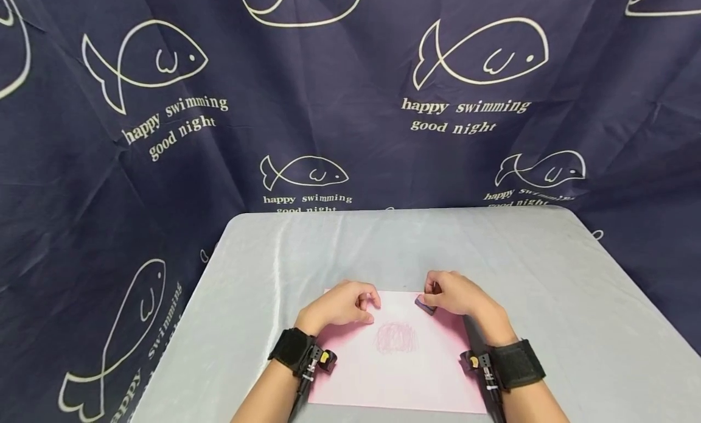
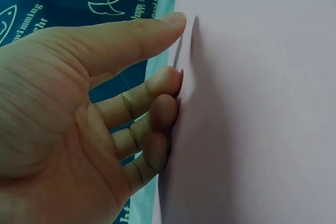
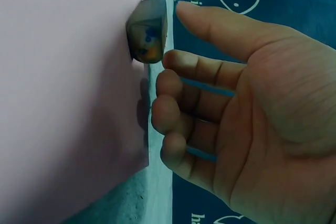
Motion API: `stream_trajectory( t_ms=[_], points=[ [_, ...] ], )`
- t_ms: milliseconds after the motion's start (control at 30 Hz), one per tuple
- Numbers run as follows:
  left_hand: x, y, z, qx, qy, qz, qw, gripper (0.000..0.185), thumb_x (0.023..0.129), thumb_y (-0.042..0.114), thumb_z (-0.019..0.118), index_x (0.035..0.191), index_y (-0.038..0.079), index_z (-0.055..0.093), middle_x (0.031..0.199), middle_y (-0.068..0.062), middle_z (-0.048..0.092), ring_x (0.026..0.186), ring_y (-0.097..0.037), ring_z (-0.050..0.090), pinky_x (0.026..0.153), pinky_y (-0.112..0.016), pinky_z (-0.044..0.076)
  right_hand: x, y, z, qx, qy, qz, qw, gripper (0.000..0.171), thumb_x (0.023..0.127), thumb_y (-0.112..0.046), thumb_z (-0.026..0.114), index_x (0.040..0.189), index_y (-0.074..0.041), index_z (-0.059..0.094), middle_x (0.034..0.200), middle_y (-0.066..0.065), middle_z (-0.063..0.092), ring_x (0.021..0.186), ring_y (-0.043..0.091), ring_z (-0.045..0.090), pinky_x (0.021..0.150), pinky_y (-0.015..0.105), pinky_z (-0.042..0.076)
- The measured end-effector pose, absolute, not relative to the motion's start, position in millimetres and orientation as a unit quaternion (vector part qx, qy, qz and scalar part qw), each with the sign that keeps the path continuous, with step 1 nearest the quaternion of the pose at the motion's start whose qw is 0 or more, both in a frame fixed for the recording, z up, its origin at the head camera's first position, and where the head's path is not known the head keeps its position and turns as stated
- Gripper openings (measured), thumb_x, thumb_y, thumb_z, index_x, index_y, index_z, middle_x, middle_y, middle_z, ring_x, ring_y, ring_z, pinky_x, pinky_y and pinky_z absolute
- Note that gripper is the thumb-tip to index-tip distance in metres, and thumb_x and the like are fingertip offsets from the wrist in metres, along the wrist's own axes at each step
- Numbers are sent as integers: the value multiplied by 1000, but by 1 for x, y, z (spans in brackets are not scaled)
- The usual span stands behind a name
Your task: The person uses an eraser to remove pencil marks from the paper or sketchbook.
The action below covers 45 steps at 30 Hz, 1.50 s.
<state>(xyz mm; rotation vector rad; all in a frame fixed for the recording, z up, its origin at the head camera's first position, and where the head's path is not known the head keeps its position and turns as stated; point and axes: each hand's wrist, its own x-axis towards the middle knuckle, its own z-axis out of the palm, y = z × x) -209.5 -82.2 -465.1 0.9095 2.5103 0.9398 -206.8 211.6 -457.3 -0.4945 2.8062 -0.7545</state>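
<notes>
A pink sheet (image 1: pixel 402 380) lies on the table with a patch of scribbled lines (image 1: pixel 395 338) near its middle. My left hand (image 1: pixel 342 302) is over the sheet's left side, fingers loosely bent, holding nothing; in the left wrist view the left hand (image 2: pixel 100 108) has thumb and fingers apart. At the sheet's upper right sits a small dark block (image 1: pixel 425 305), perhaps an eraser, stained blue and orange in the right wrist view. My right hand (image 1: pixel 457 294) is beside this block (image 3: pixel 148 32). There, the index fingertip (image 3: pixel 178 60) is at its edge, and the thumb stands apart from it.
The table (image 1: pixel 547 289) has a pale grey cover. Behind it and to both sides hangs a dark blue curtain (image 1: pixel 372 94) with white fish and lettering. Black straps (image 1: pixel 516 363) with small cameras are round both wrists.
</notes>
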Motion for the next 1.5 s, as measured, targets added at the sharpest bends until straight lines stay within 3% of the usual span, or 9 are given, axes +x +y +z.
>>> stream_trajectory(
  t_ms=[333, 667, 867, 1100, 1200, 1300, 1400, 1500],
  points=[
    [-213, -82, -471, 340, 874, 307, 164, 31, 78, 7, 86, 104, 16, 72, 81, -4, 61, 75, -5, 50, 76, -21, 42, -203, 206, -458, -171, 939, -269, 126, 24, 88, -27, 80, 79, -17, 59, 69, -8, 55, 63, 9, 46, 59, 23, 36],
    [-210, -85, -472, 345, 879, 278, 174, 55, 79, 14, 86, 131, 24, 70, 91, -2, 60, 84, -9, 51, 77, -21, 42, -198, 191, -455, -185, 948, -234, 110, 26, 87, -24, 79, 74, -18, 57, 64, -9, 51, 59, 7, 47, 58, 22, 36],
    [-208, -86, -471, 336, 883, 273, 183, 61, 81, 16, 86, 137, 27, 66, 92, -2, 56, 83, -8, 47, 75, -22, 41, -194, 176, -451, -229, 931, -260, 116, 18, 95, -25, 70, 82, -20, 59, 64, -11, 55, 57, 4, 53, 57, 22, 42],
    [-207, -85, -470, 327, 886, 271, 187, 64, 80, 18, 86, 140, 26, 64, 96, -1, 56, 85, -9, 47, 77, -23, 41, -188, 153, -457, -302, 903, -272, 140, 8, 98, -25, 68, 95, -20, 62, 72, -13, 53, 65, 3, 47, 62, 21, 41],
    [-208, -85, -471, 328, 887, 267, 187, 60, 80, 20, 87, 136, 23, 66, 91, -2, 53, 82, -10, 45, 74, -24, 39, -186, 144, -461, -312, 901, -267, 136, 12, 97, -26, 70, 100, -19, 60, 72, -15, 51, 66, 2, 45, 65, 22, 41],
    [-208, -85, -471, 333, 889, 256, 185, 46, 80, 21, 87, 122, 20, 68, 88, -2, 51, 81, -10, 43, 72, -24, 36, -184, 138, -465, -322, 902, -260, 122, 14, 97, -26, 70, 102, -19, 59, 70, -17, 49, 65, 2, 43, 65, 22, 39],
    [-209, -84, -471, 339, 889, 248, 179, 36, 80, 22, 87, 108, 17, 65, 88, -3, 51, 81, -11, 42, 72, -26, 35, -184, 135, -467, -324, 902, -260, 117, 13, 97, -23, 71, 99, -20, 59, 67, -17, 46, 62, 1, 40, 62, 21, 36],
    [-209, -84, -470, 340, 890, 248, 176, 35, 79, 23, 87, 104, 17, 63, 90, -4, 52, 82, -11, 43, 73, -26, 35, -183, 135, -468, -317, 902, -269, 118, 13, 95, -21, 72, 95, -21, 58, 65, -16, 44, 60, 1, 39, 59, 20, 33]
  ],
)
